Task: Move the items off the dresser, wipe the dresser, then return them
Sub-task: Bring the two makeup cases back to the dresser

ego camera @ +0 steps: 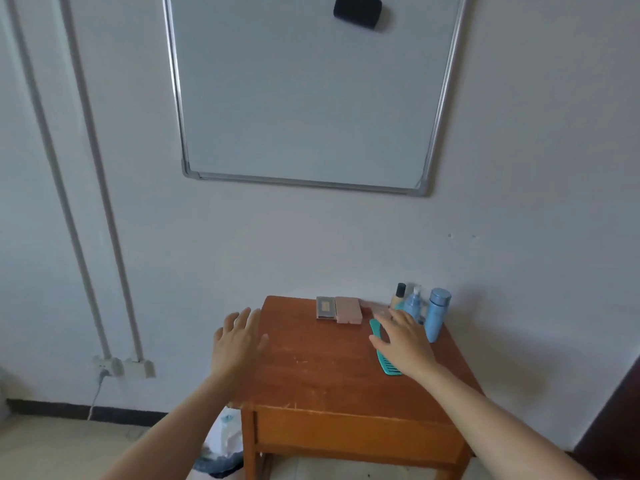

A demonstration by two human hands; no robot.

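Right hand (403, 341), fingers spread and grasping nothing, hides the middle of the teal comb (390, 367) on the table (311, 362); left hand (239, 341) released over its left edge. Bottles (438, 313) cluster at the back right corner, boxes (348, 309) beside them

A whiteboard (304, 91) with a metal frame hangs on the white wall (519, 168). A black eraser (357, 11) sticks near the whiteboard's top right corner. Two white pipes (100, 168) run down the left part of the wall to two sockets (140, 368) just above the dark baseboard (52, 408). A grey cable (95, 396) drops from the left socket. A white plastic bag (223, 438) sits on the pale floor (52, 452).
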